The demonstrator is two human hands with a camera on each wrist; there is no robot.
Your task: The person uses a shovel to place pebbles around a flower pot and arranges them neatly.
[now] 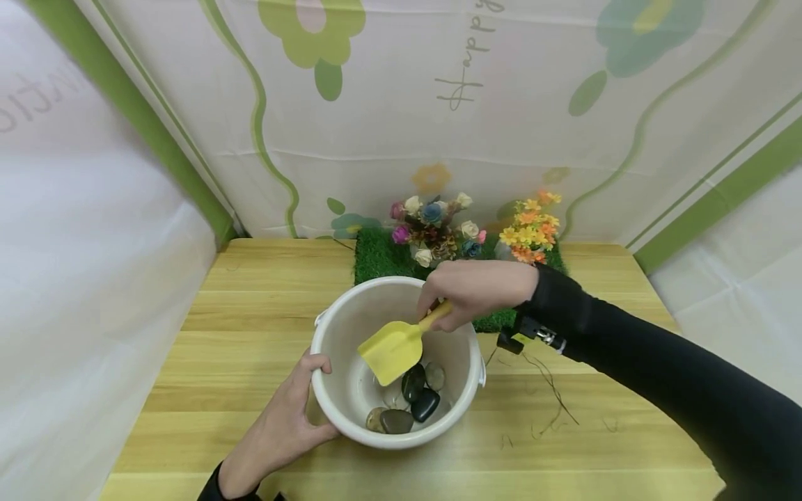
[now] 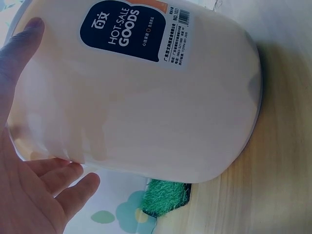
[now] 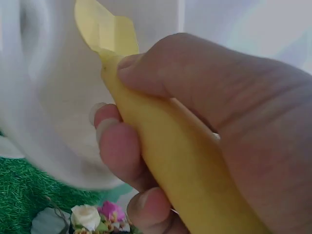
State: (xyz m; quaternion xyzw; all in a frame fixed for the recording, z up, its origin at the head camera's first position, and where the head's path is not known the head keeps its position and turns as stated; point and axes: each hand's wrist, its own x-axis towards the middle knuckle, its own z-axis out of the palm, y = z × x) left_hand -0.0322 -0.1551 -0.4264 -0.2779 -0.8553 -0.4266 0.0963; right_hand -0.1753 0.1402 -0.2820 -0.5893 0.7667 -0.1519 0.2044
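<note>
A white plastic bucket (image 1: 335,396) stands on the wooden table with several dark and pale stones (image 1: 425,405) at its bottom. My left hand (image 1: 294,410) grips the bucket's left rim, with fingers over the edge and the thumb against the outer wall. In the left wrist view the bucket wall (image 2: 146,112) bears a dark label. My right hand (image 1: 470,289) holds a yellow toy shovel (image 1: 393,351) by its handle, the blade inside the bucket above the stones. The right wrist view shows the thumb and fingers wrapped round the yellow handle (image 3: 170,141).
Behind the bucket lies a green artificial grass mat (image 1: 379,256). On it stand mixed artificial flowers (image 1: 435,226) and orange-yellow flowers (image 1: 531,229). Thin dark strands (image 1: 554,393) lie on the table (image 1: 250,327) at the right. Patterned white cloth (image 1: 401,125) hangs around the table.
</note>
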